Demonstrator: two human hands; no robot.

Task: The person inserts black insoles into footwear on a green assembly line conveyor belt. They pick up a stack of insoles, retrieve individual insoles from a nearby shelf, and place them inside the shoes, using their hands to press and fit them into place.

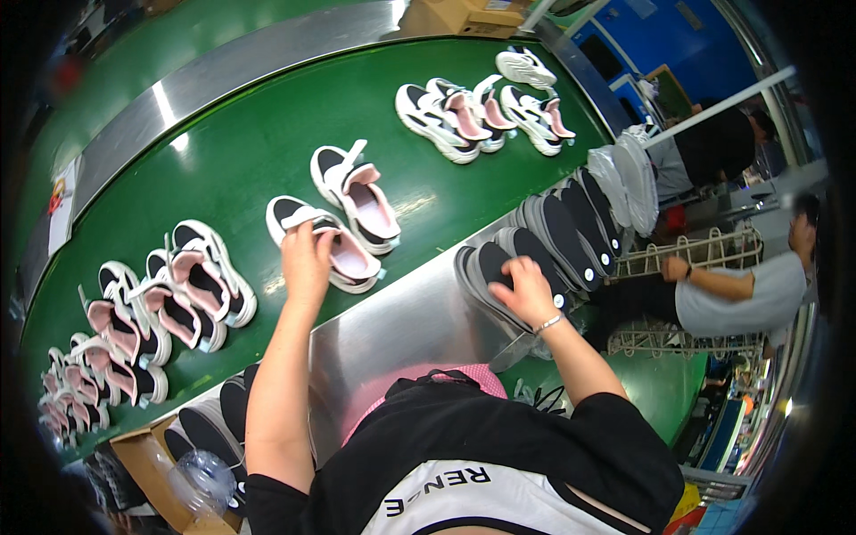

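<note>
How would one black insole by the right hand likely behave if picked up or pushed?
The black insole by the right hand is probably light, being thin for its length. It may flex, since its grey edge looks foam-like. Pushed, it would likely slide rather than roll, being flat.

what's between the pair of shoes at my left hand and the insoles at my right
In the head view, green tabletop beside the shoes, then silver metal ledge up to the insoles, both bare there.
</note>
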